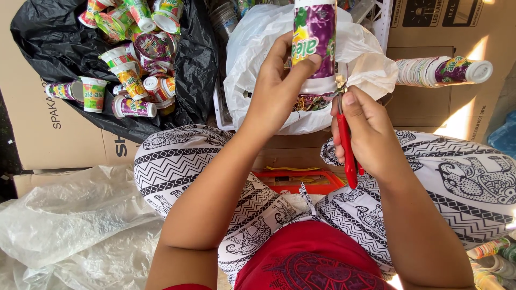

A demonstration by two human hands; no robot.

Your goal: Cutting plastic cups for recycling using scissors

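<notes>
My left hand grips a stack of printed plastic cups, purple and green, held upright with its rim end down. My right hand holds red-handled scissors, their blades meeting the bottom rim of the stack. Both hands work above a white plastic bag with thin cut strips inside. I sit cross-legged in black-and-white patterned trousers.
A black plastic sheet at upper left holds several loose printed cups. A long nested stack of cups lies on cardboard at upper right. An orange tray sits between my legs. Clear plastic sheeting lies at lower left.
</notes>
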